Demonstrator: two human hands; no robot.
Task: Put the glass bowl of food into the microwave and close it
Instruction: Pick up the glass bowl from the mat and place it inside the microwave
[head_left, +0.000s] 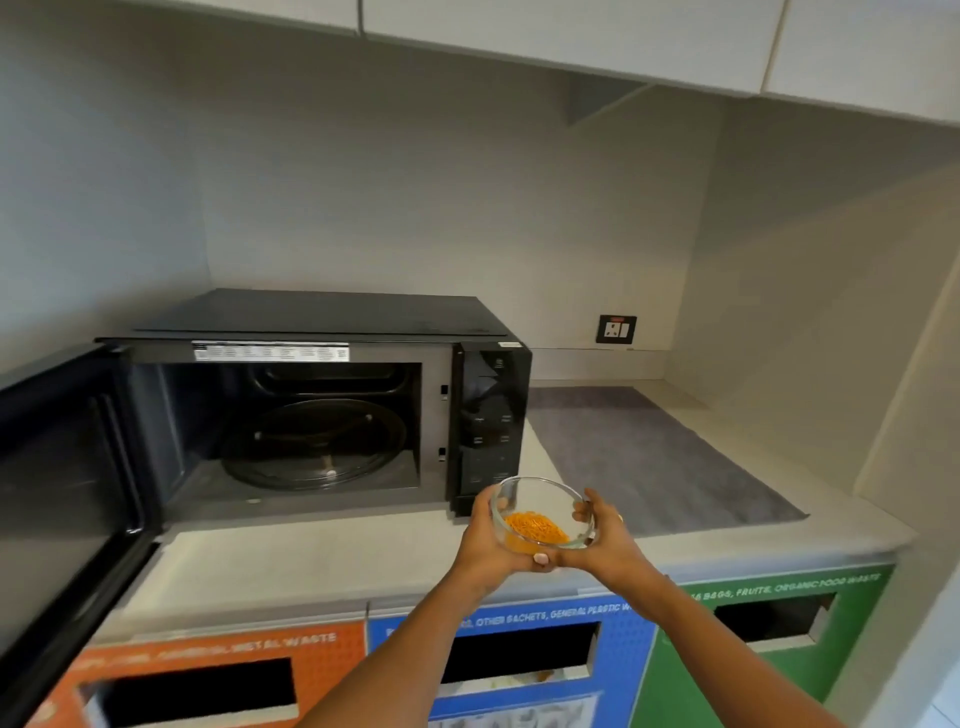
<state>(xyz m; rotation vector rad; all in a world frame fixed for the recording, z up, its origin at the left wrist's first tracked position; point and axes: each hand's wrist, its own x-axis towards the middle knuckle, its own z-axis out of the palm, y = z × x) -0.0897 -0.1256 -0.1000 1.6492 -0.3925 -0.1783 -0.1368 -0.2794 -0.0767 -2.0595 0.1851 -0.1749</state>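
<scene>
We had the small clear glass bowl of orange food (543, 514) cupped between left hand (491, 540) and right hand (605, 535) above the desk edge, right of the open black microwave (311, 415): rigid, smooth-walled, breakable, probably light, so wall-and-underside grip seemed safest.

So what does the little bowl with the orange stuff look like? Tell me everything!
The glass bowl is small, round and see-through, with a clear rim. A heap of orange food sits in its bottom. It is held upright in the air, cupped by the left hand and the right hand, with fingers on its sides and underneath. It is in front of the microwave's black control panel, above the counter edge, not inside yet.
</scene>
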